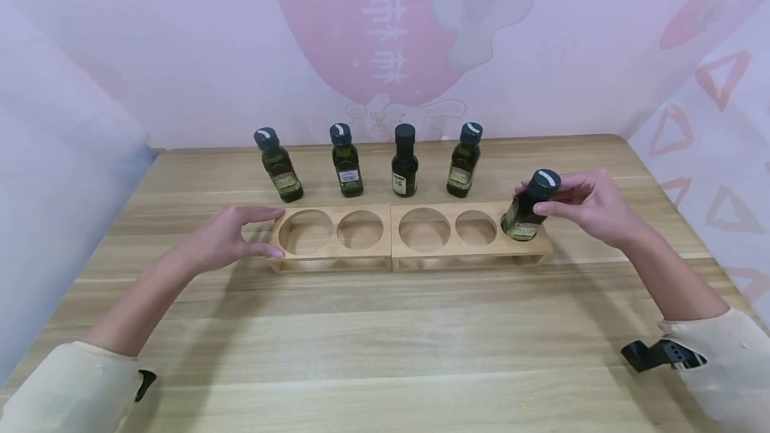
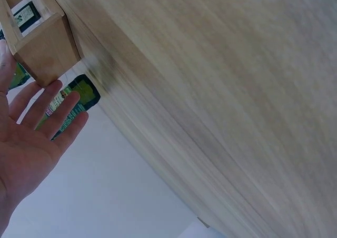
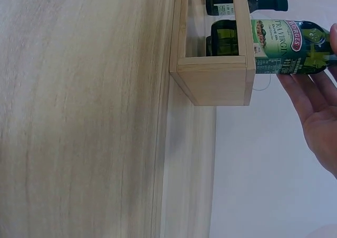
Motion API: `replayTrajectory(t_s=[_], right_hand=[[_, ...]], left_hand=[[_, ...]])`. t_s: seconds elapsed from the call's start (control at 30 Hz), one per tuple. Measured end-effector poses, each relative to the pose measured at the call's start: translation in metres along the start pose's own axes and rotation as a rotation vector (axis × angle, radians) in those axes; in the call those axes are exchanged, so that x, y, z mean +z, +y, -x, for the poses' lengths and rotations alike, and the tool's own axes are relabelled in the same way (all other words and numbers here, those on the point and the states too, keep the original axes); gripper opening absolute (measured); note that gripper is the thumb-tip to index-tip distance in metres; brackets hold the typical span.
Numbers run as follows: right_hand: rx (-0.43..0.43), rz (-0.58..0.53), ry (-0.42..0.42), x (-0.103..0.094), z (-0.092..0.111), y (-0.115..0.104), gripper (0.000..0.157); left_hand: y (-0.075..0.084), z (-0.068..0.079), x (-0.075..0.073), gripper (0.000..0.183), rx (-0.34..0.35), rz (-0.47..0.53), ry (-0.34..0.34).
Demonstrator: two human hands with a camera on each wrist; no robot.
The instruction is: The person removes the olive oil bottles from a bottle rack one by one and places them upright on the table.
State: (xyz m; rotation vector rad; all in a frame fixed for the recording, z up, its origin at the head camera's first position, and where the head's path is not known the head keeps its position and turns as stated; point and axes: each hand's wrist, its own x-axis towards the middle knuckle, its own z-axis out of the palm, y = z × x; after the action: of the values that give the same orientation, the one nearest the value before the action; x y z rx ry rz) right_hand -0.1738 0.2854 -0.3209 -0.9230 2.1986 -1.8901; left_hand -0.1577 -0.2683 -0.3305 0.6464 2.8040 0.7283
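My right hand (image 1: 592,209) grips a dark green olive oil bottle (image 1: 522,217) near its neck. The bottle's base sits inside the rightmost round hole of a wooden bottle rack (image 1: 463,252); the right wrist view shows its lower part between the rack's top board and base. Butted against that rack's left side is another wooden rack (image 1: 331,264), with two bare round holes. At its left end my left hand (image 1: 225,239) touches the corners, thumb at the front and a finger at the back. The left wrist view shows these fingers extended.
Behind the racks stand several bottles: a green bottle (image 1: 283,169) at far left, another green bottle (image 1: 347,166), a slim-necked dark bottle (image 1: 405,166) and a green bottle (image 1: 463,166) at right. The wooden table (image 1: 385,339) backs onto a patterned pink wall covering (image 1: 210,85).
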Motion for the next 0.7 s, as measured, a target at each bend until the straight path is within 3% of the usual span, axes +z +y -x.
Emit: replayTrajectory(t_s=[0.7], right_hand=[[-0.011, -0.045, 0.034, 0.0, -0.001, -0.012, 0.027]], left_hand=[[-0.002, 0.0, 0.0, 0.079, -0.012, 0.0, -0.023]])
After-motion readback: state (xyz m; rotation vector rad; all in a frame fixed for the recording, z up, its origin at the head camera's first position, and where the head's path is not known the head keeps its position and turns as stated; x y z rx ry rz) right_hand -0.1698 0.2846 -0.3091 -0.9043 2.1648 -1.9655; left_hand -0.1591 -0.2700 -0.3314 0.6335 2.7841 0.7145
